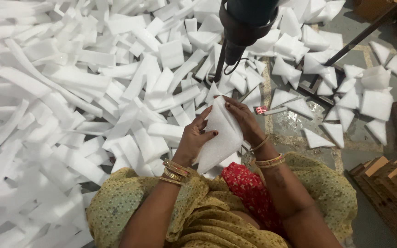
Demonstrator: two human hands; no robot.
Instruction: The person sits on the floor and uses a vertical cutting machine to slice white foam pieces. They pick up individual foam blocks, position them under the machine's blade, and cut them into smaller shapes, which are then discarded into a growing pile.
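Both hands grip one white, flat, roughly triangular piece of foam sheet (220,133) held up in front of the lap: the left hand (194,140) pinches its left edge with thumb and fingers, while the right hand (244,120) closes over its upper right edge. A broad heap of white foam strips and offcuts (93,92) covers the floor to the left and ahead, with folded white foam triangles (345,101) scattered to the right. A dark machine head (244,23) hangs just above the hands.
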